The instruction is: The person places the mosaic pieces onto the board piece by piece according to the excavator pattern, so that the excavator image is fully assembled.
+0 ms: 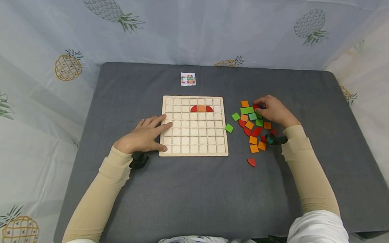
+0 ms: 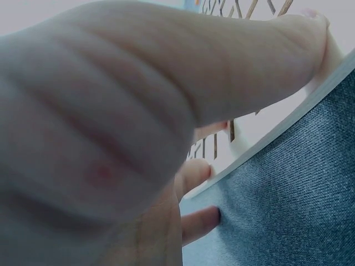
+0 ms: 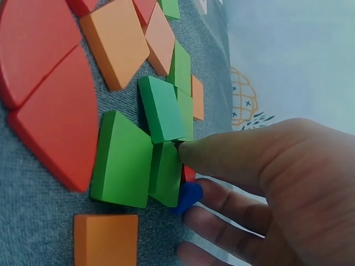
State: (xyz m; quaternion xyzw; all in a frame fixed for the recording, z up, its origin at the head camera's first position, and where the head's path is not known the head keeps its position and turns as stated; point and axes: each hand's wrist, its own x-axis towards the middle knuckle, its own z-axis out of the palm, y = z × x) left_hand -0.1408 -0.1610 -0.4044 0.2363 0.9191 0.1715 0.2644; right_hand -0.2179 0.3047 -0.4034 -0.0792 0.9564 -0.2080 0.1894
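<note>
A wooden grid board (image 1: 193, 135) lies on the grey table. In its upper rows sit an orange square (image 1: 201, 108) and, on either side, a red quarter-circle (image 1: 194, 109) and another red quarter-circle (image 1: 209, 109). My left hand (image 1: 143, 133) rests on the board's left edge, fingers spread. At the far side of a loose pile, my right hand (image 1: 274, 110) has thumb and index finger about a red piece (image 3: 189, 174), mostly hidden by the fingers. A blue piece (image 3: 189, 195) shows by the index fingertip. Close to the thumb are a green square (image 3: 166, 174) and a teal-green square (image 3: 161, 109).
A small printed card (image 1: 188, 79) with a coloured pattern lies beyond the board. Loose pieces spread right of the board, among them a green square (image 1: 229, 128), an orange square (image 1: 254, 149) and a separate red quarter-circle (image 1: 251, 162). Pineapple-print cloth (image 1: 199, 30) hangs behind the table.
</note>
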